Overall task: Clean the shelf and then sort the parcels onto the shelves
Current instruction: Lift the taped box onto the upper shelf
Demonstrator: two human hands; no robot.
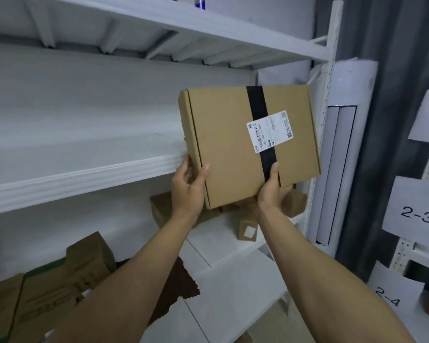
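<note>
A flat brown cardboard parcel (228, 149) with a black tape stripe and a white shipping label is held up in front of the white middle shelf (84, 169), at its right end. My left hand (190, 191) grips the parcel's lower left corner, thumb on the front face. My right hand (273, 191) grips the bottom edge by the black tape, thumb on top and fingers underneath. The parcel is tilted, its far edge over the shelf board.
Several brown parcels (161, 209) lie on the lower shelf (233, 280), with a larger carton (60, 285) and a dark brown cloth (181, 285) at lower left. A white upright post (325, 120) and white roll stand right. Paper labels 2-3 (417, 215) and 2-4 (388, 297) hang on the neighbouring rack.
</note>
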